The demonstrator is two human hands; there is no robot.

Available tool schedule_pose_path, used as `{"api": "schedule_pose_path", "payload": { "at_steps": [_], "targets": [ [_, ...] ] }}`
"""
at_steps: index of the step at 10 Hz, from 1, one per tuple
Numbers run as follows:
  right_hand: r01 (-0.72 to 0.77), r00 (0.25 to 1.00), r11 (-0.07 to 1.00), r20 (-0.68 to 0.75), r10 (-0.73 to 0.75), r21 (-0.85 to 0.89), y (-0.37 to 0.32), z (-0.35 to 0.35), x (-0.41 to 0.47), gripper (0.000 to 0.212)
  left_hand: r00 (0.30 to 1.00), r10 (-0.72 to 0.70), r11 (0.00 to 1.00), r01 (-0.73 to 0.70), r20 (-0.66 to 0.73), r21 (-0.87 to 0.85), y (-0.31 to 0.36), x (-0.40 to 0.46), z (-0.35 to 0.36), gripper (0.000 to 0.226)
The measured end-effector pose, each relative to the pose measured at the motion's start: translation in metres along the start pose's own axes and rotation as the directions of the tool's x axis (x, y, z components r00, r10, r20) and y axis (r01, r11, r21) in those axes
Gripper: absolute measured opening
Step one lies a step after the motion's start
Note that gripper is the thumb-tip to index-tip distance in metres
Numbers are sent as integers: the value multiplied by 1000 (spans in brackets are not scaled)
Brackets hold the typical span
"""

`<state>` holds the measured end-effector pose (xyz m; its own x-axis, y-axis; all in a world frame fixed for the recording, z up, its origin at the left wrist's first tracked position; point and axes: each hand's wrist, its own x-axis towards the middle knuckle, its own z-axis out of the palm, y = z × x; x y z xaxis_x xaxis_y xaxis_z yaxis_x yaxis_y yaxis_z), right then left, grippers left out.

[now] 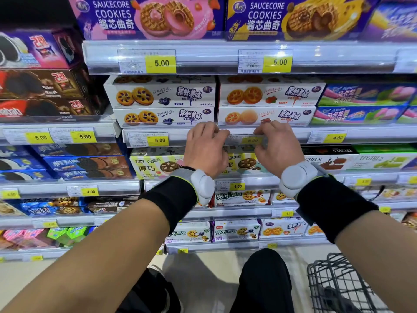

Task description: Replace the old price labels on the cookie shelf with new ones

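Both my hands are up at the clear price rail [293,134] under the white jam-cookie boxes [266,116]. Between them sits a price label [247,140] with a yellow 5.00 patch, blurred behind the plastic strip. My left hand [206,147] pinches the rail at the label's left end. My right hand [278,145] grips the rail at its right end, fingers over the top edge and thumb below. Whether the fingers touch the label itself or only the strip, I cannot tell. Another 5.00 label [149,140] sits in the same rail to the left.
Shelves of cookie boxes fill the view, each rail carrying yellow price labels [266,61]. A 4.00 label [328,137] is to the right. A wire basket [343,288] stands on the floor at lower right, beside my knees.
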<state>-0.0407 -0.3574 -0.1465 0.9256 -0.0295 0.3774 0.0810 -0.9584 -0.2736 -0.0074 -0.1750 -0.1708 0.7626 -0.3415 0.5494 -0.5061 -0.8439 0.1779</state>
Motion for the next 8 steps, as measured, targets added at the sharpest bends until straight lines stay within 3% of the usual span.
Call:
{"api": "schedule_pose_path", "payload": {
  "at_steps": [2, 4, 6, 8],
  "targets": [
    [-7, 1000, 999, 1, 7, -44, -4, 1, -4, 43, 997, -29, 997, 25, 68, 67, 1, -3, -3, 51],
    [-18, 1000, 999, -3, 18, -34, -13, -5, -10, 42, 990, -60, 998, 56, 132, 32, 3, -4, -15, 43],
    [-27, 1000, 997, -2, 27, 67, -26, -20, -11, 39, 984, -90, 976, 118, 154, -185, 3, 0, -32, 30],
    [-43, 999, 982, -13, 46, 185, -44, -37, -17, 29, 983, -162, 922, 182, 85, -341, 8, -1, -62, 18]
  ]
}}
